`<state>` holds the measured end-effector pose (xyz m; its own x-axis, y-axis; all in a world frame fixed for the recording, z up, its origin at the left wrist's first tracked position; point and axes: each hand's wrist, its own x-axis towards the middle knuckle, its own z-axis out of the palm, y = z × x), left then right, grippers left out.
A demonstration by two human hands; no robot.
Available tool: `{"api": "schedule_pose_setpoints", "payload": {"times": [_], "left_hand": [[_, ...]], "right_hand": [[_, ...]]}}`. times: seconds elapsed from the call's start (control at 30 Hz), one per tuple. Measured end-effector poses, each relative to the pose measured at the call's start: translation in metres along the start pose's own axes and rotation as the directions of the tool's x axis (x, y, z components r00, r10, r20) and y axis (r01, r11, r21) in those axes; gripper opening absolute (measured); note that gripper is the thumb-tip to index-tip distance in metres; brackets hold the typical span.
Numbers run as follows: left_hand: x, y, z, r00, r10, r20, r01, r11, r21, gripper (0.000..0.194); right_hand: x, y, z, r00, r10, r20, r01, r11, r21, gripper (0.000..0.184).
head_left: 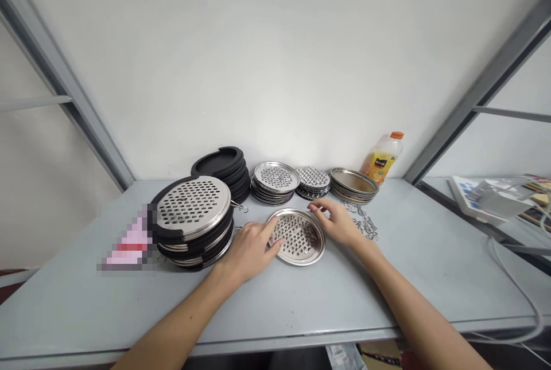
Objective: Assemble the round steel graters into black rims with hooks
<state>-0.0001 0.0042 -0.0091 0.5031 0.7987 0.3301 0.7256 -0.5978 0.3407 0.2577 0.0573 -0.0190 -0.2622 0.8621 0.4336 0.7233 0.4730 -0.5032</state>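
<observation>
A round metal grater dish (297,238), its inside covered in raised slots, lies on the table between my hands. My left hand (252,249) grips its left rim, with index finger and thumb spread along the edge. At the upper right rim is my right hand (338,222), fingers curled in and tips close together; whether something small is between them is hidden. Just beyond that hand lies a pile of small metal hooks or clips (365,225). Left of my left hand stands a stack of grater discs in black rings (193,209), with wire clasps sticking out.
Along the wall stand a stack of black rings (221,164), slotted metal discs (275,178), smaller grater discs (313,178) and plain metal lids (353,182). An orange-capped bottle (383,160) is behind the lids. White electrical boxes with cables (495,198) lie far right.
</observation>
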Motion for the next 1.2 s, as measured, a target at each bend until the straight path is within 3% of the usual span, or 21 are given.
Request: {"api": "schedule_pose_setpoints", "payload": {"times": [0.13, 0.27, 0.5, 0.7, 0.93, 1.1, 1.2], "left_hand": [[-0.0001, 0.0037, -0.0046, 0.998, -0.028, -0.063, 0.027, 0.999, -0.029, 0.035], [-0.0007, 0.0031, -0.0047, 0.992, 0.098, -0.075, -0.106, 0.989, -0.105, 0.034], [-0.0028, -0.0050, -0.0003, 0.987, 0.122, 0.107, -0.113, 0.990, -0.087, 0.082], [-0.0029, -0.0056, -0.0012, 0.976, 0.139, 0.167, -0.119, 0.985, -0.123, 0.089], [-0.0004, -0.0056, -0.0010, 0.994, 0.066, 0.091, -0.054, 0.991, -0.123, 0.100], [0.0003, -0.0030, -0.0049, 0.998, -0.016, 0.053, 0.021, 0.995, -0.093, 0.101], [-0.0005, -0.0010, -0.0053, 0.998, -0.034, 0.060, 0.039, 0.997, -0.074, 0.090]], "right_hand": [[-0.0003, 0.0008, -0.0009, 1.000, -0.001, 0.015, 0.001, 1.000, 0.001, 0.024], [-0.0006, 0.0009, -0.0006, 0.999, -0.007, 0.051, 0.007, 1.000, 0.003, 0.024], [0.0005, 0.0004, -0.0012, 0.997, -0.030, 0.069, 0.032, 0.999, -0.025, 0.022], [-0.0002, 0.0012, -0.0034, 0.995, -0.080, 0.067, 0.079, 0.997, 0.015, 0.021], [-0.0015, 0.0000, -0.0025, 0.980, -0.093, 0.176, 0.096, 0.995, -0.009, 0.026], [-0.0010, -0.0018, -0.0041, 0.986, -0.072, 0.149, 0.081, 0.995, -0.056, 0.034], [-0.0008, -0.0023, -0.0048, 0.988, -0.055, 0.147, 0.066, 0.995, -0.075, 0.034]]}}
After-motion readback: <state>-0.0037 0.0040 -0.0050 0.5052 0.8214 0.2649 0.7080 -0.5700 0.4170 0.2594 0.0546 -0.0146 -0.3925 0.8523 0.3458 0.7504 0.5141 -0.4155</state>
